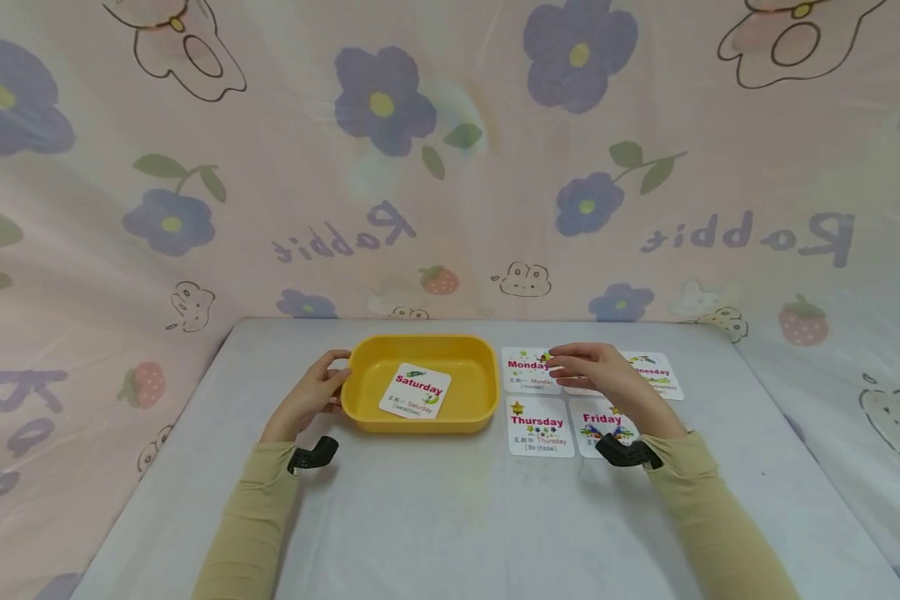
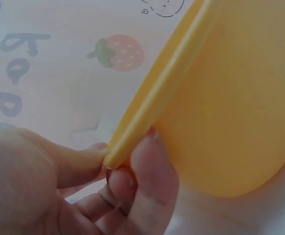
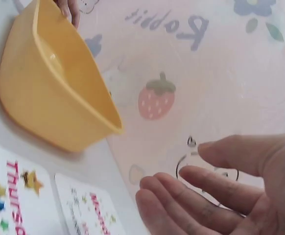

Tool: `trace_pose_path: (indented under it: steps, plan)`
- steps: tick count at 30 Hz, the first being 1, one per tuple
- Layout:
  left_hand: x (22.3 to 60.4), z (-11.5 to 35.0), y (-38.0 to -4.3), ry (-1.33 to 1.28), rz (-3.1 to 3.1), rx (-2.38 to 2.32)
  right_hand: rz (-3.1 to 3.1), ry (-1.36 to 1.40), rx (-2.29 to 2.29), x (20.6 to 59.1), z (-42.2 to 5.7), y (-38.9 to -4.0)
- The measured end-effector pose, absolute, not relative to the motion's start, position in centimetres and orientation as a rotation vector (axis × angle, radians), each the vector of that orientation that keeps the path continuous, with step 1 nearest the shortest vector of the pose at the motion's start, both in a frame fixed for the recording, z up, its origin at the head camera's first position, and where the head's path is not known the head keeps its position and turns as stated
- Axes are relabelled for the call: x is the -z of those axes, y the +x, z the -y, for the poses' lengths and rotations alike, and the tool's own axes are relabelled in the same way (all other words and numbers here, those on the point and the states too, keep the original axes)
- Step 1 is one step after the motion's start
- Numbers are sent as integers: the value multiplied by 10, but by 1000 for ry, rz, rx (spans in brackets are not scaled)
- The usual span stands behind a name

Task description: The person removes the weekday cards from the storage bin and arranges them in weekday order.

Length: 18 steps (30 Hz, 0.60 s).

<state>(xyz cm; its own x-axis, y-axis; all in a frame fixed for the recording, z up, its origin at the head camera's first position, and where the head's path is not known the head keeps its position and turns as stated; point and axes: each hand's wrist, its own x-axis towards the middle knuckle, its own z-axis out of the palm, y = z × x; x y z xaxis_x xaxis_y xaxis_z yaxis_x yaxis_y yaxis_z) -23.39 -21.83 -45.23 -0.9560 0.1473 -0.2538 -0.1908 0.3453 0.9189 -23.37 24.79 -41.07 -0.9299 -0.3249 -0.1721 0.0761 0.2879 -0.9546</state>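
Observation:
A yellow tray [image 1: 420, 340] sits on the grey table with a "Saturday" card [image 1: 415, 392] lying inside it. My left hand [image 1: 322, 383] grips the tray's left rim [image 2: 157, 93], thumb on one side and fingers [image 2: 152, 161] on the other. To the right of the tray lie the "Monday" [image 1: 527, 369], "Wednesday" [image 1: 658, 375], "Thursday" [image 1: 538, 427] and "Friday" [image 1: 600, 421] cards. My right hand [image 1: 585, 365] hovers over the upper row between Monday and Wednesday, fingers [image 3: 201, 181] relaxed and holding nothing. It hides whatever lies under it.
The grey table [image 1: 450, 517] stretches toward me from the tray and cards. A pink floral cloth [image 1: 450, 167] hangs behind and around the table. In the right wrist view the tray [image 3: 49, 98] stands left of the Thursday card [image 3: 10, 205] and the Monday card [image 3: 91, 210].

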Motion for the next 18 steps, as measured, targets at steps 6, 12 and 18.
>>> trace_pose_path:
  steps: [6, 12, 18]
  plan:
    - [450, 218, -237, -25, -2316, -1632, -2211, -301, 1653, 398, -219, -241]
    - [447, 222, -239, 0, -2323, -1593, -2148, -366, 1621, 393, -181, -246]
    - [443, 223, -240, -15, -2352, -1546, -2065, -378, 1628, 397, -145, -251]
